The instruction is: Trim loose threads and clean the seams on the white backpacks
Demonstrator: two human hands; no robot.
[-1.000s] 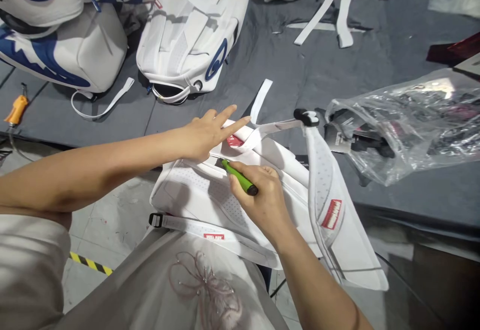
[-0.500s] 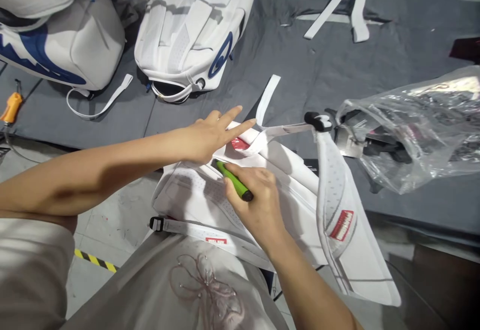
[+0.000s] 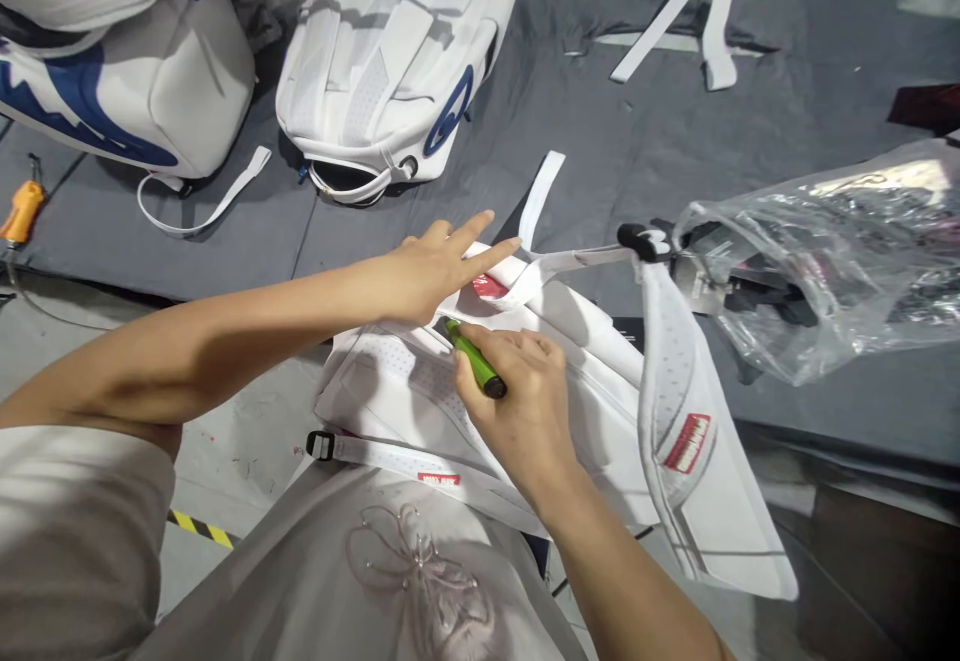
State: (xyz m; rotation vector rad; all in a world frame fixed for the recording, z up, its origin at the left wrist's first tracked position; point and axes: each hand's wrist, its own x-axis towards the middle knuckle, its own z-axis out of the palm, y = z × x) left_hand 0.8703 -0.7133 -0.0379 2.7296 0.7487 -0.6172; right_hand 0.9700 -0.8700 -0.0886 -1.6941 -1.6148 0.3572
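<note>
We see a white backpack (image 3: 585, 361) lying half on the near edge of the grey worktop (image 3: 600, 131) and half over the person's lap. The right hand (image 3: 525, 401) has its grip closed around a green tool (image 3: 474, 358), fingers wrapped about the shaft with the dark butt end sticking out toward the wrist. The tool's tip points away from the person and meets the bag's upper seam just below the left hand (image 3: 431, 266). That hand's grip is open: it lies flat on the bag, fingers spread, forefinger stretched toward a small red label (image 3: 489, 287), and it holds nothing.

We cannot make out the working end of the tool, as it is tucked under a fold of white fabric, so what kind of tool it is stays unclear. The printing on the red label and on the red patch (image 3: 688, 442) of the shoulder strap (image 3: 675, 381) is too small to read. The strap hangs off the near edge, right of the right hand.

Toward the right edge of the worktop lies a clear plastic bag (image 3: 825, 241), its mouth facing the backpack; dark pieces with bits of red and white show through it, but we cannot tell what they are. At the far left corner stand more white and blue backpacks (image 3: 375, 71), cut off by the frame.
</note>
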